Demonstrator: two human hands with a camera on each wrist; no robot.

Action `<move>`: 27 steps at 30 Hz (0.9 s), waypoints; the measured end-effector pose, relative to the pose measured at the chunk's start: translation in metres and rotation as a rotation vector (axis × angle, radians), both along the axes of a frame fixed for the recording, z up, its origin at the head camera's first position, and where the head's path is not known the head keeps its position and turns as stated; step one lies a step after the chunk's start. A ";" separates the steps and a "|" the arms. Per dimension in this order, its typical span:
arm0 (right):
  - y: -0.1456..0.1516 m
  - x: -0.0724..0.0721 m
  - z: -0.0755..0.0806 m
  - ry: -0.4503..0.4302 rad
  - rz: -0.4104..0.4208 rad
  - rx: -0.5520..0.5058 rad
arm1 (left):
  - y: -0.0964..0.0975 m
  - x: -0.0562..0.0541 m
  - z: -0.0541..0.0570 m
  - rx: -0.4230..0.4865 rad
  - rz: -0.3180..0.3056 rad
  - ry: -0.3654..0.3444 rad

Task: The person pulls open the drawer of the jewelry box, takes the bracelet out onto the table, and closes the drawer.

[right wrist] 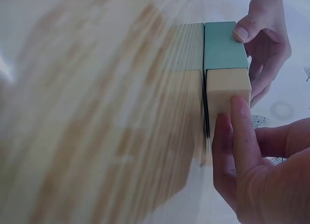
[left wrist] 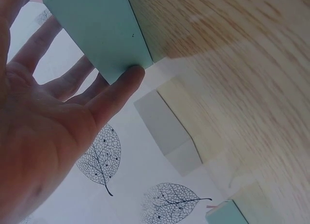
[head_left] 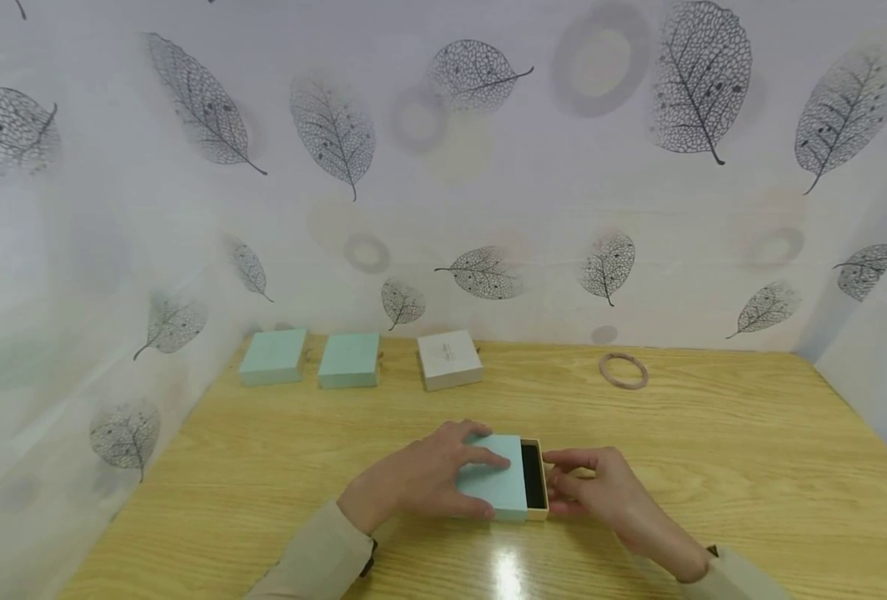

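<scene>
A pale mint box sleeve (head_left: 499, 479) lies on the table in front of me. Its cream drawer (head_left: 537, 515) sticks out a little on the right, showing a black lining (head_left: 533, 477). My left hand (head_left: 436, 471) grips the sleeve, thumb along the near side and fingers over the top and far side. In the left wrist view the thumb presses the sleeve's side (left wrist: 104, 35). With its fingertips, my right hand (head_left: 601, 492) touches the end of the drawer. The right wrist view shows those fingers (right wrist: 244, 132) against the drawer's end face (right wrist: 225, 95).
Two mint boxes, one at the far left (head_left: 273, 357) and one beside it (head_left: 349, 361), stand along the back of the wooden table (head_left: 714, 433). A white box (head_left: 449, 360) sits right of them. A pinkish ring (head_left: 623, 371) lies at the back right. Leaf-patterned cloth (head_left: 488, 192) hangs behind.
</scene>
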State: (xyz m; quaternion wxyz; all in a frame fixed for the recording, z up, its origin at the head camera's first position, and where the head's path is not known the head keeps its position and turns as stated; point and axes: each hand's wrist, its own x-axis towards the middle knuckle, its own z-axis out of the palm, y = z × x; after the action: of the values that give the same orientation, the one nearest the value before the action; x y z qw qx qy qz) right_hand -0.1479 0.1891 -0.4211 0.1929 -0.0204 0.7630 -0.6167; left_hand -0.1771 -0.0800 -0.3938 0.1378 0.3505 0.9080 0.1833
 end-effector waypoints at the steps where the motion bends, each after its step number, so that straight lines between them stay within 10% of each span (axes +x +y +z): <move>1: 0.000 0.000 0.000 0.000 0.001 -0.001 | 0.000 0.000 0.000 -0.001 0.001 0.000; 27: -0.007 -0.002 0.000 -0.002 0.027 -0.008 | 0.000 0.000 0.000 0.006 -0.001 0.004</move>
State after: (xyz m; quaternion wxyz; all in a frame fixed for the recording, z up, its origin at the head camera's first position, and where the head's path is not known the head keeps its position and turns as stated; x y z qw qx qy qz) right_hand -0.1496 0.1817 -0.4208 0.2016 -0.0309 0.7599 -0.6173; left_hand -0.1769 -0.0802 -0.3936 0.1351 0.3519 0.9075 0.1851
